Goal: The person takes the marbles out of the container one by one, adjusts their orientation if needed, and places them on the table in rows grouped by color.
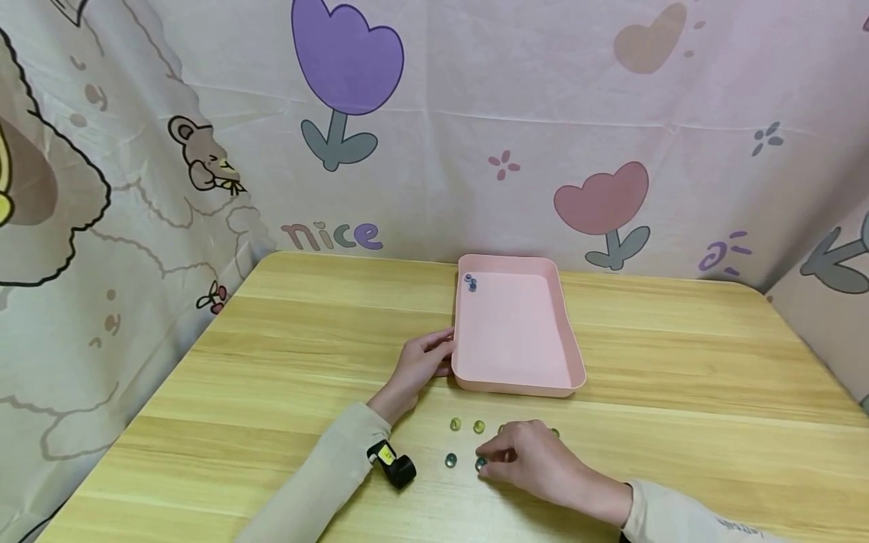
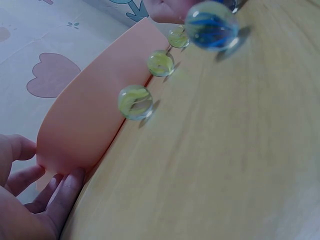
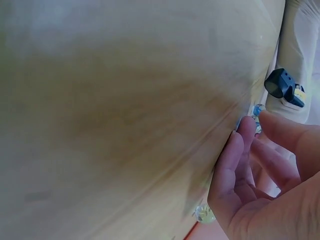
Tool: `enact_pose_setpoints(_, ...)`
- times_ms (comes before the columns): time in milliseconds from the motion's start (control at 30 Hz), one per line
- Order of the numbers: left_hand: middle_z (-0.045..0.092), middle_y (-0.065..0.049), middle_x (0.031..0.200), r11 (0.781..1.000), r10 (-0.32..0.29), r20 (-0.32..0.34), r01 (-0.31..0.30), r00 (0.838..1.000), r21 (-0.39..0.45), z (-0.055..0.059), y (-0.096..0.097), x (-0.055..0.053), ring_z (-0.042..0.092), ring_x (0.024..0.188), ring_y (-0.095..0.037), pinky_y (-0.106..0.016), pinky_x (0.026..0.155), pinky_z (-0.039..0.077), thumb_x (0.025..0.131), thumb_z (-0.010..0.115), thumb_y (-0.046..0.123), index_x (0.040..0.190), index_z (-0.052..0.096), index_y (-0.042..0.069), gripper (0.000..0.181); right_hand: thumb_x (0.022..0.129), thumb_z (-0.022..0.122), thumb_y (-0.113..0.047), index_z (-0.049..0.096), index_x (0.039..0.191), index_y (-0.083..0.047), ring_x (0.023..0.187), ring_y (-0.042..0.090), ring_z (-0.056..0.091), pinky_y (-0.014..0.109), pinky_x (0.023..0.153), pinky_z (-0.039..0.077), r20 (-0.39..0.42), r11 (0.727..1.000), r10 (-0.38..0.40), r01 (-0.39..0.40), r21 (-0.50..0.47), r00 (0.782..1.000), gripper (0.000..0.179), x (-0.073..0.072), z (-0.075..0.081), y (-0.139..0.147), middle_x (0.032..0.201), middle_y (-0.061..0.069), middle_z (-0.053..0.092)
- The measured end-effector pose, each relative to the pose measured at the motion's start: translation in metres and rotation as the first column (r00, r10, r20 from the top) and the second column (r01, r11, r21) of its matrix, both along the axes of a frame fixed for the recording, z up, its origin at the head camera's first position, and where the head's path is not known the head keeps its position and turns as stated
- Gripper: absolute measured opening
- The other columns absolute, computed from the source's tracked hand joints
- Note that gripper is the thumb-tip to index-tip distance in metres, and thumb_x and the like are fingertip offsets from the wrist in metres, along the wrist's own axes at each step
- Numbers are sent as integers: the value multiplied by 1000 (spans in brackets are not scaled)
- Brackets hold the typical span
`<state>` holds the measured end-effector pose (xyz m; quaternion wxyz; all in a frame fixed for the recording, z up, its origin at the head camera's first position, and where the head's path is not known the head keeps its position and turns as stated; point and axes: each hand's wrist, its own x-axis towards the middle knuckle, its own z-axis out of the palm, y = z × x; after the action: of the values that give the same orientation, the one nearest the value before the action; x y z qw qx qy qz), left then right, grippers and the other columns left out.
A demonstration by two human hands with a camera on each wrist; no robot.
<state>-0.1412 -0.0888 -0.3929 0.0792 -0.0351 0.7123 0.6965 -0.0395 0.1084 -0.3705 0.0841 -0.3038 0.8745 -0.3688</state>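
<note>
My right hand [image 1: 539,460] pinches a blue glass marble [image 1: 481,464] between thumb and fingertips at the table surface. To its left lies another blue marble [image 1: 451,460], large in the left wrist view [image 2: 211,26]. Behind them runs a row of yellow-green marbles [image 1: 479,427], partly covered by the right hand. Fingers of my left hand [image 1: 421,366] rest against the outer left side of a pink tray [image 1: 519,324], near its front corner; the left wrist view shows them touching the wall [image 2: 95,110]. A small cluster of blue marbles [image 1: 472,285] lies in the tray's far left corner.
The wooden table [image 1: 326,332] reaches back to a printed cloth [image 1: 434,173] hanging behind it, with more cloth at both sides. A black wrist camera [image 1: 396,467] is strapped on the left sleeve, left of the blue marbles.
</note>
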Motion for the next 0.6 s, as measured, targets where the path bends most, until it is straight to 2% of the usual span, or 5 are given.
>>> enact_pose_setpoints(400,63,-13,118,1000,-1,5,1,1000,6,-2,1,-1,63,94,-17,-28,75,57,96,59,17,132,59,5,38,77,81,-13,78,93,-7,63,-3,50,18,53,45,12,1000,0,0,14,1000,17,-1,0,1,78,-12,65)
enact_pose_setpoints(600,63,-12,117,1000,-3,3,3,1000,6,0,1,-1,63,93,-16,-28,75,57,96,59,16,132,59,5,38,75,82,-13,77,94,-5,65,-3,51,18,55,46,44,1000,-1,0,25,999,22,-2,2,2,73,-16,60)
